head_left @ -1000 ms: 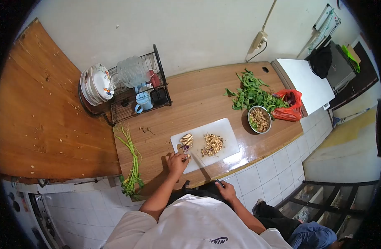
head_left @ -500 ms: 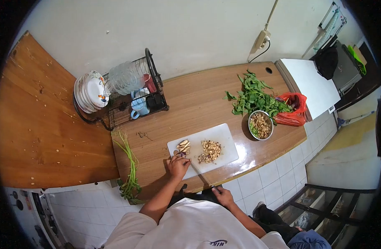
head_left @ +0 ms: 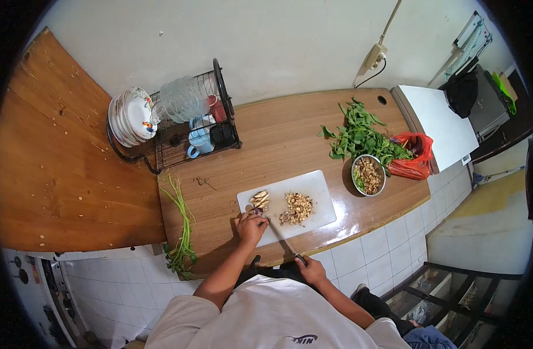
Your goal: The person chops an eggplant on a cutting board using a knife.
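Observation:
My right hand (head_left: 312, 270) is closed round the dark handle of a knife (head_left: 285, 242), its blade slanting up and left over the near edge of a white cutting board (head_left: 324, 210). At the board's near left, my left hand (head_left: 252, 230) has its fingers bent together on a purple-skinned piece of vegetable (head_left: 258, 213), apparently eggplant, mostly hidden by the fingers. The blade's tip is close to those fingertips. Just beyond them lie several pale cut strips (head_left: 260, 199). A heap of small diced pieces (head_left: 297, 208) rests mid-board, right of the blade.
Right of the board stands a metal bowl (head_left: 385, 181) of diced pieces with some green. Behind it are leafy greens (head_left: 359, 134) and a red plastic bag (head_left: 415, 167). Green stems (head_left: 182, 224) lie at the table's left. A dish rack (head_left: 223, 93) holds plates, glasses and mugs.
My right hand and the knife have moved slightly up, bringing the handle nearer the board. My left hand stays on the vegetable. The whole view has shifted a little.

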Demonstrator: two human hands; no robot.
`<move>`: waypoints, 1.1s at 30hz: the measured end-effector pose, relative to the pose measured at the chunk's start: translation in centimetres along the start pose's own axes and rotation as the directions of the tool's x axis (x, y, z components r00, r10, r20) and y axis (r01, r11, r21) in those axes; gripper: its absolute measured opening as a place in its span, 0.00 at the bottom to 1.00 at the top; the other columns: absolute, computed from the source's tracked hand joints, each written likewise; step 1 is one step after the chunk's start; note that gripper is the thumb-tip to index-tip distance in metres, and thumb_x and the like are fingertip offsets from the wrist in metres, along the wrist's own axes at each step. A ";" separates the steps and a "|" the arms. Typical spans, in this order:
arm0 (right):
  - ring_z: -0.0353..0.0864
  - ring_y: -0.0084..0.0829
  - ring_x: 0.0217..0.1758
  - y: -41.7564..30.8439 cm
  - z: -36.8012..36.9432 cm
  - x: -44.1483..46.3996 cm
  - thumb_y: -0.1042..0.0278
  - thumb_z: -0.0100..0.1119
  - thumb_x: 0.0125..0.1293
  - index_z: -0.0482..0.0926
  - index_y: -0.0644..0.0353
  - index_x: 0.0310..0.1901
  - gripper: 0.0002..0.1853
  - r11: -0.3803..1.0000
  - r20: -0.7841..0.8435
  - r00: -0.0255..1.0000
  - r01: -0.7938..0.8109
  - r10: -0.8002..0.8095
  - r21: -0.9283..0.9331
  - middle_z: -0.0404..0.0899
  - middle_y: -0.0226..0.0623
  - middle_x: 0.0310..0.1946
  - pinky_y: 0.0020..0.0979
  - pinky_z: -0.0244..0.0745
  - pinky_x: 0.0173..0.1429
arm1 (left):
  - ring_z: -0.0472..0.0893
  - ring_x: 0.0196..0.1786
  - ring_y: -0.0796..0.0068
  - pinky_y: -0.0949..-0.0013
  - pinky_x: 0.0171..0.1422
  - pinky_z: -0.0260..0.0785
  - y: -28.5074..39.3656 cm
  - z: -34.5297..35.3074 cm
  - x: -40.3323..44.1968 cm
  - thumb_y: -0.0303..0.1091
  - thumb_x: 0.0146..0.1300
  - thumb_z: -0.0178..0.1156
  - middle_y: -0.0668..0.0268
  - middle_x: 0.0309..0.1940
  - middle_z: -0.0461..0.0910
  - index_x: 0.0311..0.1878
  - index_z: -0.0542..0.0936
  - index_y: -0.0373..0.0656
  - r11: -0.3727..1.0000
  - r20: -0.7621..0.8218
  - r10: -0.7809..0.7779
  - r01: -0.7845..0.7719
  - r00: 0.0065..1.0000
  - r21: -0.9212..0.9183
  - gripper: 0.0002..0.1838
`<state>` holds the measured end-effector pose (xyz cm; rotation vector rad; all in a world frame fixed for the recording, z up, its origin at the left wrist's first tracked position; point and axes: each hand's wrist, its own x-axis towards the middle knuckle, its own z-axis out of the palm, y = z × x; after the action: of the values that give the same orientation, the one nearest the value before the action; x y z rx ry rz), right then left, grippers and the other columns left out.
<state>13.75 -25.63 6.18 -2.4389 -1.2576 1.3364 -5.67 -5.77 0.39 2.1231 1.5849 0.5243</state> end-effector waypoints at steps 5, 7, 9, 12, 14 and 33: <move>0.85 0.58 0.49 -0.6 0.8 0.9 0.31 0.47 0.74 0.84 0.55 0.53 0.33 0.999 -0.060 0.998 0.028 -0.030 -0.036 0.86 0.56 0.40 0.52 0.80 0.53 | 0.79 0.49 0.71 0.55 0.58 0.59 -0.8 0.9 0.2 0.46 0.50 0.77 0.79 0.39 0.89 0.31 0.92 0.60 0.999 0.043 0.011 -0.013 0.999 0.037 0.06; 0.85 0.58 0.49 -0.5 1.0 0.9 0.30 0.46 0.74 0.84 0.55 0.53 0.33 0.998 -0.062 0.997 0.047 -0.049 -0.029 0.86 0.56 0.40 0.52 0.80 0.53 | 0.79 0.49 0.71 0.54 0.58 0.59 -1.0 0.3 0.4 0.46 0.51 0.76 0.79 0.40 0.89 0.31 0.92 0.60 1.000 0.052 0.019 -0.020 0.998 0.022 0.06; 0.85 0.58 0.49 0.3 0.2 0.0 0.30 0.46 0.74 0.84 0.53 0.53 0.33 0.999 -0.021 1.000 -0.014 0.014 -0.037 0.87 0.56 0.39 0.53 0.80 0.53 | 0.78 0.49 0.72 0.54 0.58 0.58 -0.7 0.0 0.4 0.47 0.52 0.76 0.79 0.39 0.89 0.31 0.92 0.60 0.999 0.008 0.049 -0.049 0.999 0.020 0.06; 0.85 0.58 0.49 -0.1 -0.4 -0.6 0.29 0.46 0.74 0.84 0.53 0.51 0.33 0.998 -0.054 0.998 -0.025 0.022 -0.063 0.86 0.56 0.39 0.53 0.80 0.53 | 0.78 0.48 0.71 0.56 0.58 0.57 -0.4 -0.2 0.2 0.48 0.52 0.76 0.79 0.38 0.89 0.32 0.92 0.60 0.999 0.018 0.035 -0.036 0.999 0.024 0.07; 0.85 0.58 0.48 -0.3 -0.2 -0.8 0.29 0.45 0.74 0.84 0.53 0.50 0.33 0.997 -0.078 0.997 -0.035 0.029 -0.068 0.86 0.56 0.38 0.53 0.80 0.52 | 0.78 0.47 0.71 0.57 0.58 0.57 -0.5 0.0 0.0 0.49 0.52 0.76 0.79 0.37 0.89 0.32 0.92 0.60 1.000 0.024 0.028 -0.028 0.999 0.013 0.08; 0.86 0.58 0.44 0.1 0.3 -1.0 0.32 0.48 0.74 0.83 0.54 0.49 0.31 1.000 -0.061 0.998 -0.001 0.000 -0.011 0.86 0.53 0.34 0.52 0.80 0.49 | 0.79 0.52 0.67 0.58 0.59 0.60 -0.5 -0.6 0.1 0.48 0.52 0.77 0.76 0.40 0.88 0.36 0.92 0.60 0.998 0.084 -0.047 0.051 0.995 -0.048 0.09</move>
<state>13.34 -26.45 6.65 -2.4678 -1.2536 1.2482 -6.34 -5.52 0.64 2.0365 1.5581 0.4497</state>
